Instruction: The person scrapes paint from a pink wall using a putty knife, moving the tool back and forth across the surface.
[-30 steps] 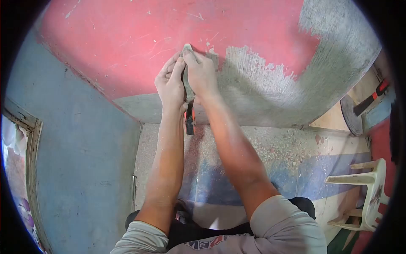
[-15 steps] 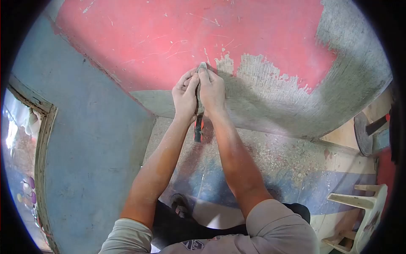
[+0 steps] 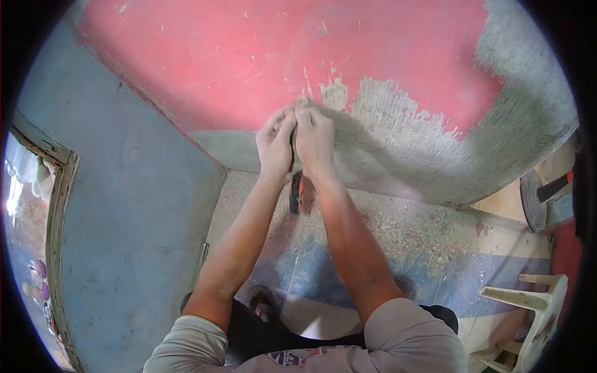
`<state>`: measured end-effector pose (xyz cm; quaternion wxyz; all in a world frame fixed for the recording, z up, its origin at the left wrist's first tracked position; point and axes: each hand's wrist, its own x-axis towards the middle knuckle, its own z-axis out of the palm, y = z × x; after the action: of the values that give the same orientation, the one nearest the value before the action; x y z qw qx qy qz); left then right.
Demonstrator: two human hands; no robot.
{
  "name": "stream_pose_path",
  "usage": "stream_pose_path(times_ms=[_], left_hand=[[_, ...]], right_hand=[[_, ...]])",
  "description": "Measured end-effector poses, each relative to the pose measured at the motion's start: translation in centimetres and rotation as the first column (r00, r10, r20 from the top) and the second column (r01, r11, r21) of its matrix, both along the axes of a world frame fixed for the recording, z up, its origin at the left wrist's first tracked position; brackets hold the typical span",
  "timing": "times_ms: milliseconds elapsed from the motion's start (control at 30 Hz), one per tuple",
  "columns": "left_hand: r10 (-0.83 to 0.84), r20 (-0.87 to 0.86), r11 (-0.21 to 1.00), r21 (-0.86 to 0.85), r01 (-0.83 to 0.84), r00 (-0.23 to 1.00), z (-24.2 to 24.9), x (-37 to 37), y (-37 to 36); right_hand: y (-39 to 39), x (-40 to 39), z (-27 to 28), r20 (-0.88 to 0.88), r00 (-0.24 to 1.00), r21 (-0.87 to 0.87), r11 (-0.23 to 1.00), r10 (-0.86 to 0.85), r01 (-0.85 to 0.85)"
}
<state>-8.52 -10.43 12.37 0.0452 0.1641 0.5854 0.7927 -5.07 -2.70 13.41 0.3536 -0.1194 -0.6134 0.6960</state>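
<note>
My left hand (image 3: 274, 142) and my right hand (image 3: 316, 143) are side by side, fingers closed around a long flat bladed tool (image 3: 295, 194). Its black and orange handle hangs below my wrists, and the pale tip pokes up slightly beyond my fingertips; most of the blade is hidden between my palms. The tip is at the pink painted wall (image 3: 249, 68), close to a thin scraped streak. Just right of my hands, a ragged grey patch (image 3: 385, 105) shows where paint is off. Dust whitens both hands.
A blue wall (image 3: 143, 205) adjoins on the left, with a wooden-framed opening (image 3: 59, 205) in it. Paint flakes litter the floor (image 3: 398, 230). A cream plastic chair (image 3: 541, 317) lies at the lower right, near a round dark disc (image 3: 532, 201) on a post.
Both hands and the tool have shifted slightly down in the view, and the tool's handle has turned a little. The whole view has moved slightly too.
</note>
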Motion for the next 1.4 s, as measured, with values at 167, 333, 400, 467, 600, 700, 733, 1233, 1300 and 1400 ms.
stream_pose_path(times_ms=[167, 333, 400, 467, 600, 700, 733, 1233, 1300, 1400], left_hand=[[-0.051, 0.013, 0.998, 0.047, 0.05, 0.999, -4.7, -0.9, 0.3], [-0.062, 0.17, 0.998, 0.027, 0.058, 0.984, -10.7, -0.3, 0.0], [-0.005, 0.119, 0.994, 0.108, -0.008, 0.993, -6.2, 0.4, 0.9], [0.021, -0.017, 0.997, 0.076, -0.019, 1.0, -0.8, -0.7, 0.9], [-0.121, 0.012, 0.984, 0.136, 0.119, 0.993, 2.2, -1.7, 0.3], [-0.079, 0.033, 0.997, -0.012, 0.079, 0.996, -3.7, -1.2, 0.1], [-0.063, 0.072, 0.997, -0.048, 0.066, 0.995, -6.0, -0.9, -0.1], [-0.09, 0.117, 0.996, -0.011, 0.092, 0.989, -8.0, -1.2, -0.7], [-0.079, 0.106, 0.995, -0.057, 0.085, 0.991, -8.7, -1.3, -0.8], [0.004, 0.031, 1.0, -0.017, -0.004, 1.0, -1.9, -0.3, 0.7]], right_hand=[[0.2, -0.5, -3.9, 0.024, 1.0, 0.038, 0.999, -0.02, 0.019], [-0.1, 0.5, -8.6, 0.189, 0.977, 0.087, 0.993, -0.099, 0.084], [0.2, 0.3, -4.6, 0.16, 0.977, 0.186, 0.976, -0.141, 0.111], [0.8, -1.0, -0.5, 0.019, 0.998, 0.146, 0.987, -0.065, 0.061], [0.1, -0.4, 3.2, -0.035, 0.998, 0.052, 0.997, -0.056, 0.058], [-0.3, -0.3, -3.0, 0.024, 0.988, 0.075, 0.986, -0.152, 0.149], [-0.8, 0.3, -4.9, 0.08, 0.987, 0.015, 0.991, -0.137, 0.136], [-1.2, 0.1, -6.9, 0.024, 0.998, -0.074, 0.995, -0.065, 0.067], [-1.3, 0.2, -7.2, 0.025, 0.999, -0.128, 0.991, -0.031, 0.034], [0.4, -0.4, -2.3, -0.02, 0.999, 0.027, 0.999, -0.042, 0.042]])
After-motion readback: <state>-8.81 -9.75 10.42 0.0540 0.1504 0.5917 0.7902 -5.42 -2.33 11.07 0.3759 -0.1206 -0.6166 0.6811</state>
